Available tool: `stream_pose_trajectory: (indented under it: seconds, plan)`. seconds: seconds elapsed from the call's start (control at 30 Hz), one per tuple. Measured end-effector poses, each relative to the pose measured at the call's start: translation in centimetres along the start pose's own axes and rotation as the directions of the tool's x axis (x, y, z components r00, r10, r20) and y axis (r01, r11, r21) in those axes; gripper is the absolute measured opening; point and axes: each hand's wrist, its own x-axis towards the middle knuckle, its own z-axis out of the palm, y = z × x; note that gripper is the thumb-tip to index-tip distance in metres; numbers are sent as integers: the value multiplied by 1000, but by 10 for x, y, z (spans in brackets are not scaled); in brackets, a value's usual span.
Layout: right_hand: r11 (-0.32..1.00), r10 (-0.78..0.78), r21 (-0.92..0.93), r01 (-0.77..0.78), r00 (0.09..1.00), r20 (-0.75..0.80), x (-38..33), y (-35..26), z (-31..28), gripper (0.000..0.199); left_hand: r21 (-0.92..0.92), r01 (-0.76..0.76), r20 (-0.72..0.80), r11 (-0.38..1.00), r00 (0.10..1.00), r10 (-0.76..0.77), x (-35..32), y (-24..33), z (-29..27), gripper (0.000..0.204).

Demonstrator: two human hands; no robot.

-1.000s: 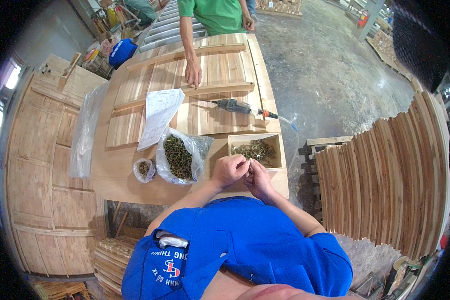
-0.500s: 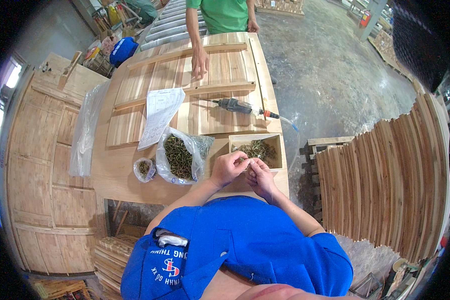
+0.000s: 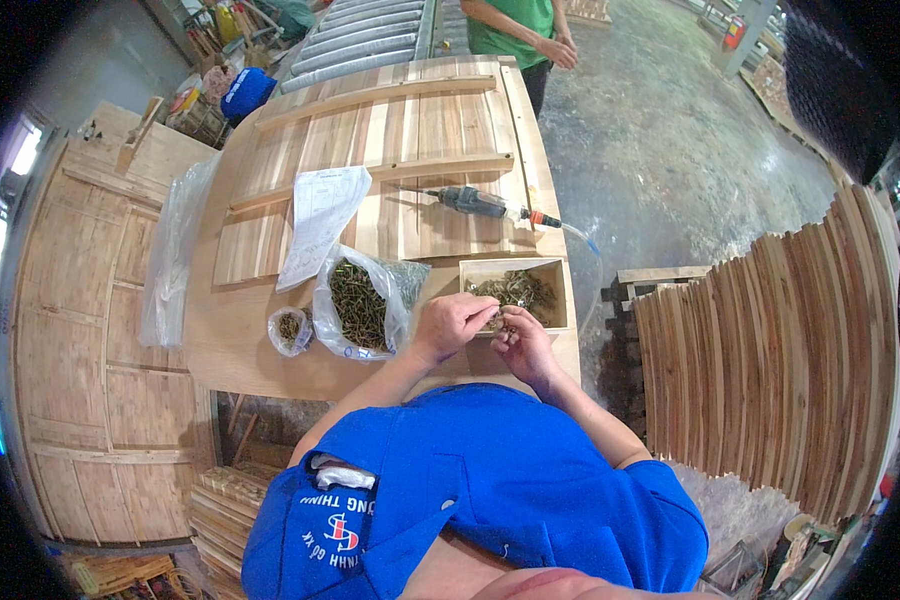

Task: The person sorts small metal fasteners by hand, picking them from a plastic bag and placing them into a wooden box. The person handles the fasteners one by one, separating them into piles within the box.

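Note:
At the near edge of the wooden box (image 3: 561,285), my left hand (image 3: 450,326) pinches with thumb and forefinger at something too small to name. Facing it, my right hand (image 3: 530,352) has its fingers curled, and small brownish bits seem to show among them. The fingertips of both hands nearly meet over the box's front wall. Inside the box lie many small brass-coloured metal fittings (image 3: 526,288). Left of my left hand, a clear plastic bag (image 3: 397,318) stands open, full of screw-like brassy pieces (image 3: 358,305). A smaller bag (image 3: 289,332) of similar pieces sits beside it.
A slatted wooden panel (image 3: 410,130) with two battens lies on the table (image 3: 250,365). On it are a printed sheet (image 3: 322,220) and an air screwdriver (image 3: 475,202) with a hose. A co-worker in green (image 3: 515,30) stands beyond. Stacked boards (image 3: 770,350) rise at right.
The co-worker has drawn an arm back from the panel and moved right, hands now together. My hands stay by the box; my right hand's fingers have opened slightly and turned.

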Motion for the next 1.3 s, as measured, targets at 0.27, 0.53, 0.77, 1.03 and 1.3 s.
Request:
stream_pose_trajectory:
  seconds: [0.27, 0.53, 0.77, 1.03, 1.3]
  plan:
    - [928, 36, 373, -12, 998, -57, 15, -8, -29, 25, 160, 65, 41, 985, 997, -73, 5, -4, -3, 13]
    - [954, 102, 283, -95, 995, -9, 6, -9, -19, 29, 341, -67, 195, 938, 981, 0, 2, -48, 30, 20]
    - [993, 16, 117, -17, 1000, 16, 3, -15, -20, 25, 295, 183, 268, 938, 926, -265, 18, -41, 27, 22]
    - [1000, -4, 2, 4, 1000, 18, 3, -5, -24, 19, 310, 148, 331, 939, 909, -253, 2, -49, 24, 23]
    - [995, -41, -87, 43, 999, 21, -3, -11, -10, 25, -536, 559, 330, 633, 828, -453, -12, -76, 20, 22]
